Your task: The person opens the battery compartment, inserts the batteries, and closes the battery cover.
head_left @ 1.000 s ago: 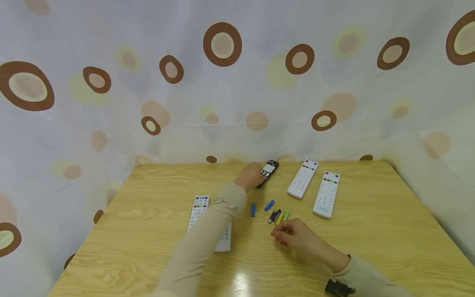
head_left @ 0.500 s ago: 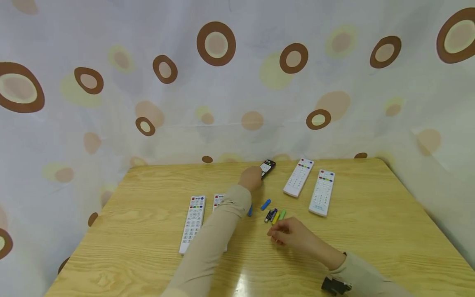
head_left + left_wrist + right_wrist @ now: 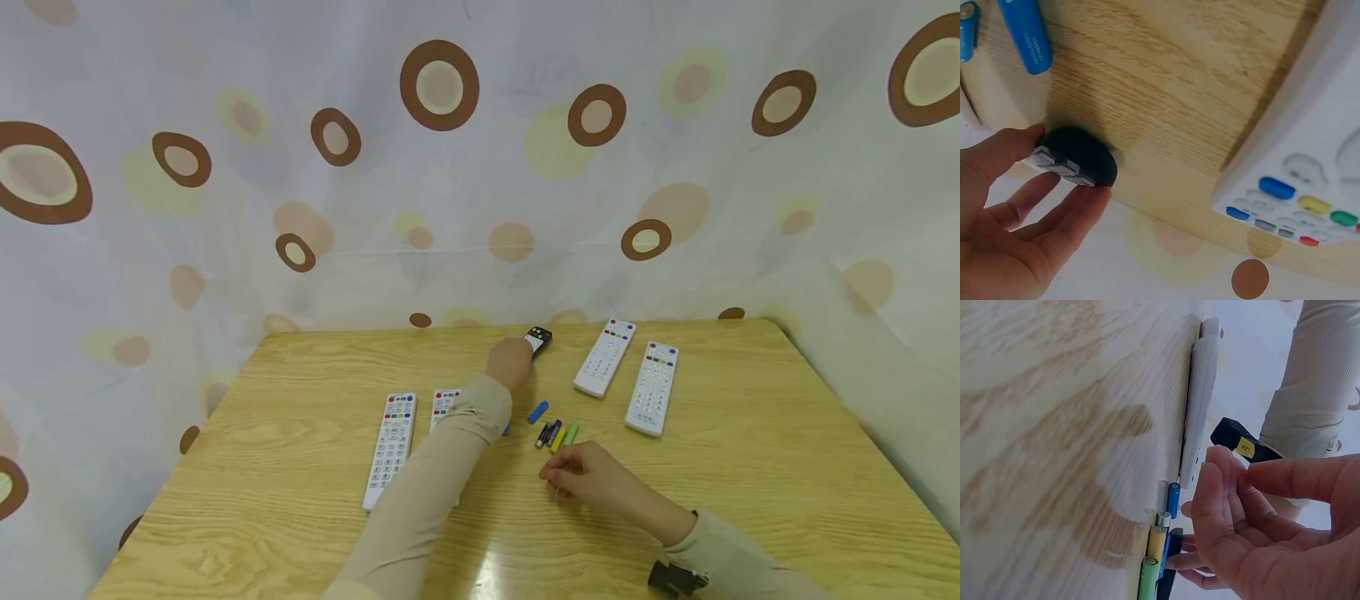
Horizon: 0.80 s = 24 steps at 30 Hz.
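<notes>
My left hand grips a black remote control near the back edge of the table. In the left wrist view the thumb lies on one side of the black remote and the fingertips on the other, with its end towards the camera. My right hand hovers close to the table, fingers loosely curled and holding nothing, as the right wrist view also shows. Just beyond it lie a yellow battery, a green battery and dark batteries. A blue battery lies behind them; another is mostly hidden by the left sleeve.
Two white remotes lie at the back right. On the left are another white remote and a white remote partly covered by the left forearm. A patterned cloth hangs behind the wooden table.
My left hand has closed further over the black remote, which has shifted slightly, and less of its keypad shows. The right hand stays almost still. The head view has shifted a little.
</notes>
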Each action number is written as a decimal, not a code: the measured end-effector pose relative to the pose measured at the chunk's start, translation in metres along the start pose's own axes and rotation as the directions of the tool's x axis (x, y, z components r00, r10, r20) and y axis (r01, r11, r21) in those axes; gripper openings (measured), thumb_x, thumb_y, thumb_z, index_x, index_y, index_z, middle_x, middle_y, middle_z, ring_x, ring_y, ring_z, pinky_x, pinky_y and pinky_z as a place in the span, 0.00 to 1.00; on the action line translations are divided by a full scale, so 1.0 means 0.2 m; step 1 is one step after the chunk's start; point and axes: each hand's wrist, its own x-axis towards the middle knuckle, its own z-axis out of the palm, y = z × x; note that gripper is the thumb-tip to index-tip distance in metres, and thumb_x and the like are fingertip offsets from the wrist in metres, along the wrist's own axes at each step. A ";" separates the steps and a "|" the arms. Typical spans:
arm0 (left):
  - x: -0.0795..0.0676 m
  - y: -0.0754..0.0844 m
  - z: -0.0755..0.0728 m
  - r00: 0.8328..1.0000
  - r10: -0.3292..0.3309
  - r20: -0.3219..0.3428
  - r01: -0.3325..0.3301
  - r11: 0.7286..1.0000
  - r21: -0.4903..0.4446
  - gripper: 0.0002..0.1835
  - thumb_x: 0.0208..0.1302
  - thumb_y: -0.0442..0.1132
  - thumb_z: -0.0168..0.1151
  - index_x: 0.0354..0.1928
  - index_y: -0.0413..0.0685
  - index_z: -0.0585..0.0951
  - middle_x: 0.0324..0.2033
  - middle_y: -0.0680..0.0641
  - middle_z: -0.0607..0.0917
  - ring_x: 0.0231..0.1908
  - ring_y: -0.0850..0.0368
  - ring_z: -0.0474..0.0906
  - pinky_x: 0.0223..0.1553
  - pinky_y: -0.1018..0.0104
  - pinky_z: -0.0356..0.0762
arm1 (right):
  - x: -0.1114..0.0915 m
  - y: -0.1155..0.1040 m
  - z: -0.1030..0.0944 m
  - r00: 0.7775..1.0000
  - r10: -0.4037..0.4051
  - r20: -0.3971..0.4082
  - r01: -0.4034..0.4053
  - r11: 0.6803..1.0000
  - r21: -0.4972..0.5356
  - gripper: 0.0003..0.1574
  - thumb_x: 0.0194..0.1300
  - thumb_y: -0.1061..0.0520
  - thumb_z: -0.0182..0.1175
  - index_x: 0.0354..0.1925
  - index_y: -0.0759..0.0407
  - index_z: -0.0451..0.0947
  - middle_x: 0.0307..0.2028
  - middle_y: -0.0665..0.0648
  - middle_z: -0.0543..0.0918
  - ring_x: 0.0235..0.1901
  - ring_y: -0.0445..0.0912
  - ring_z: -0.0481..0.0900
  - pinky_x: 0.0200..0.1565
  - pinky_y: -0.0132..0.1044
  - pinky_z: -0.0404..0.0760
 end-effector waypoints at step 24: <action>-0.08 -0.18 -0.14 0.923 -0.099 0.371 0.338 0.668 -0.662 0.29 0.67 0.34 0.54 0.68 0.34 0.62 0.63 0.37 0.69 0.49 0.48 0.72 0.40 0.60 0.72 | 0.00 0.00 -0.02 0.999 0.034 0.011 -0.034 0.999 0.014 0.12 0.71 0.65 0.52 0.42 0.74 0.79 0.32 0.60 0.82 0.32 0.49 0.79 0.33 0.38 0.82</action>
